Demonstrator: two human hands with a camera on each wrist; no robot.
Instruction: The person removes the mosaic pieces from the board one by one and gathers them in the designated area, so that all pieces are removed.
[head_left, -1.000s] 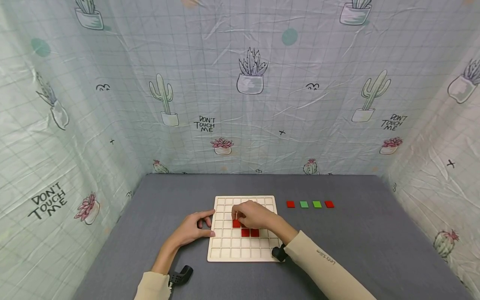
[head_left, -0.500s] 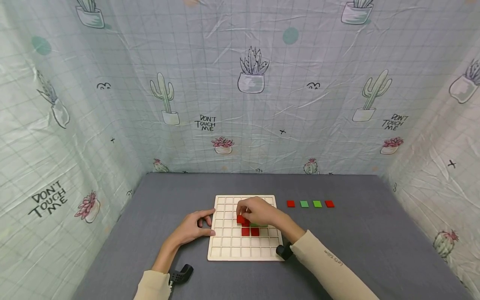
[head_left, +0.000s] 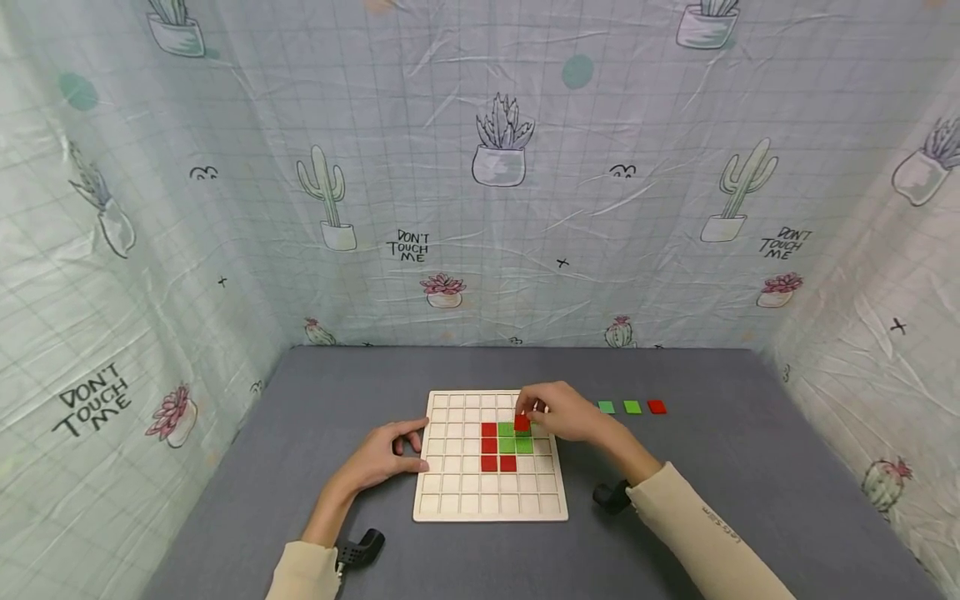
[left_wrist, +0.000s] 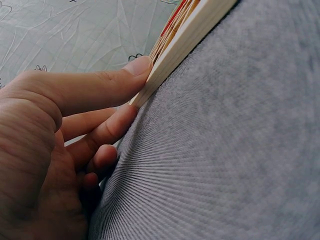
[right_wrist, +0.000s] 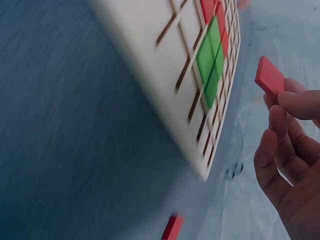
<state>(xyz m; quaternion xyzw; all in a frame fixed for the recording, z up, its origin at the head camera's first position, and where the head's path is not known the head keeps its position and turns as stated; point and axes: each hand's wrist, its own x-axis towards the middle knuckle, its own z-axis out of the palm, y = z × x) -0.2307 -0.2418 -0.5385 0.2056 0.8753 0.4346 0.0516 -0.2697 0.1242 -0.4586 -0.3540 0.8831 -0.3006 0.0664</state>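
A wooden grid board (head_left: 450,504) lies on the table with several red tiles and green tiles (head_left: 524,446) in its middle cells. My left hand (head_left: 382,454) touches the board's left edge with thumb and index finger spread apart; in the left wrist view the thumb (left_wrist: 107,89) rests against the wooden edge. Over the board's upper right part, my right hand (head_left: 566,412) pinches a red tile (head_left: 522,422) between thumb and fingers. That red tile (right_wrist: 270,77) is tilted and clear of the board in the right wrist view.
Right of the board lie two green tiles, one of them a lighter green tile (head_left: 633,407), and a red tile (head_left: 657,407). Another loose red tile (right_wrist: 172,227) shows low in the right wrist view. A printed cloth (head_left: 502,250) surrounds the grey table (head_left: 712,467).
My right hand has lifted the red tile from the board's middle-left and carried it rightward and away from me, uncovering the red and green tiles. My left hand stays put.
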